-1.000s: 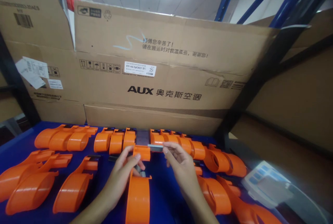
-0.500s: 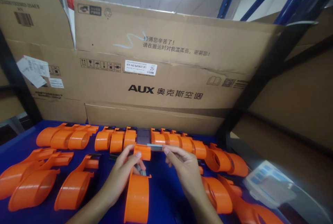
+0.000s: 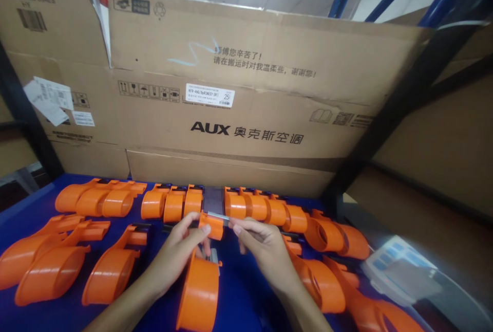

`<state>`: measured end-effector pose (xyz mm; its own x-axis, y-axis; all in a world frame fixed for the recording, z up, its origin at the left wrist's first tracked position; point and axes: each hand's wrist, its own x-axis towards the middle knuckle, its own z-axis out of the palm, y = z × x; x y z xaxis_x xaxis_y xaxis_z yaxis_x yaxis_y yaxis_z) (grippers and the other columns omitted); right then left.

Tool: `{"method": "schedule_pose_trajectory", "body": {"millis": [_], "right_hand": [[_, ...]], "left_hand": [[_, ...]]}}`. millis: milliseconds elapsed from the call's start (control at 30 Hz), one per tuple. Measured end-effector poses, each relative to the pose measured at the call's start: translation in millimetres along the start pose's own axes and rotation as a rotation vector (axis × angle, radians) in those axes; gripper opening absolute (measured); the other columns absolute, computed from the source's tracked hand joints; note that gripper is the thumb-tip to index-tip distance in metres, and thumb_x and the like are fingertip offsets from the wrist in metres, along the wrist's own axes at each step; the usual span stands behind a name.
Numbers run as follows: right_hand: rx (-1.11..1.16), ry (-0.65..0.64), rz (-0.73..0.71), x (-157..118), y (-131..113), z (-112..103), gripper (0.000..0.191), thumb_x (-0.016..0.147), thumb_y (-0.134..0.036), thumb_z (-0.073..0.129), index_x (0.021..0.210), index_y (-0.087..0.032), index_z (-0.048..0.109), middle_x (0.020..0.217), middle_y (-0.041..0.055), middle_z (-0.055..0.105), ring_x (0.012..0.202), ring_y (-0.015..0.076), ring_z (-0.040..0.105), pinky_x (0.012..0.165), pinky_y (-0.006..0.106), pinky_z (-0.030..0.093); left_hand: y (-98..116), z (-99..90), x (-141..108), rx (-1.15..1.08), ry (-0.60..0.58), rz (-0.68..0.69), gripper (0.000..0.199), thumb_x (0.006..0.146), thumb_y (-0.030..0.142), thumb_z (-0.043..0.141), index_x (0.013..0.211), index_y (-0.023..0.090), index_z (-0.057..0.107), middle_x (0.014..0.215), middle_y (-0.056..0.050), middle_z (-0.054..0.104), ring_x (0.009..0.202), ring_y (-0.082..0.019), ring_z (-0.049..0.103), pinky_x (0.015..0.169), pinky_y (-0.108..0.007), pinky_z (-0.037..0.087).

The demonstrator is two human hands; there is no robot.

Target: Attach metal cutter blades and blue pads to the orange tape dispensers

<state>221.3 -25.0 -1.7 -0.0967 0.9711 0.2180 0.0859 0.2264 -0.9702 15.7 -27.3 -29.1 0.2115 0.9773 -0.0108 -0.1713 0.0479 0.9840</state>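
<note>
My left hand (image 3: 188, 234) is closed round the handle end of an orange plastic scoop-like part (image 3: 199, 291), whose wide rounded body hangs below the fingers. Between thumb and fingertips of my right hand (image 3: 260, 237) is the right end of a thin grey metal strip (image 3: 220, 217). The strip lies along the top of the orange handle end (image 3: 211, 227), and its left end meets that piece. Another grey metal piece (image 3: 213, 256) shows below my left fingers, partly hidden; I cannot tell what holds it.
Several similar orange parts (image 3: 111, 275) lie in rows on the blue table surface (image 3: 154, 316), left, right and behind my hands. A white device with blue buttons (image 3: 400, 270) stands at right. Cardboard (image 3: 246, 116) walls off the back, beside a dark frame post (image 3: 370, 142).
My right hand has moved left, bringing the metal strip further over the orange handle end, so less of it sticks out. The orange part has tilted slightly in my left hand.
</note>
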Motion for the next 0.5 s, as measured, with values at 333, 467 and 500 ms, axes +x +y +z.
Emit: {"method": "schedule_pose_trajectory", "body": {"millis": [333, 467, 500], "right_hand": [[-0.01, -0.008, -0.016, 0.1, 7.3, 5.5, 0.038, 0.09, -0.049, 0.068, 0.11, -0.019, 0.079, 0.065, 0.0001, 0.064, 0.056, 0.0134, 0.052, 0.055, 0.027, 0.043], [-0.386, -0.107, -0.232, -4.5, 4.7, 11.0, 0.03, 0.098, -0.041, 0.058, 0.115, -0.025, 0.076, 0.111, 0.0092, 0.075, 0.096, 0.0244, 0.066, 0.088, 0.04, 0.051], [-0.524, -0.196, -0.284, -6.8, 3.1, 13.1, 0.027, 0.099, -0.038, 0.057, 0.115, -0.026, 0.075, 0.123, 0.0094, 0.072, 0.11, 0.0272, 0.062, 0.097, 0.044, 0.048]], "left_hand": [[13.2, 0.3, -2.5, -0.002, 0.021, 0.0, 0.04, 0.087, 0.05, 0.07, 0.109, 0.018, 0.068, 0.078, -0.005, 0.076, 0.053, -0.012, 0.06, 0.054, -0.021, 0.043], [17.4, -14.7, 2.8, -0.257, 0.199, -0.048, 0.037, 0.077, 0.053, 0.076, 0.081, 0.017, 0.067, 0.065, -0.003, 0.072, 0.047, -0.014, 0.058, 0.049, -0.023, 0.044], [19.6, -19.4, 4.7, -0.288, 0.208, -0.065, 0.04, 0.078, 0.056, 0.074, 0.076, 0.017, 0.066, 0.06, -0.003, 0.07, 0.047, -0.015, 0.059, 0.049, -0.024, 0.045]]}}
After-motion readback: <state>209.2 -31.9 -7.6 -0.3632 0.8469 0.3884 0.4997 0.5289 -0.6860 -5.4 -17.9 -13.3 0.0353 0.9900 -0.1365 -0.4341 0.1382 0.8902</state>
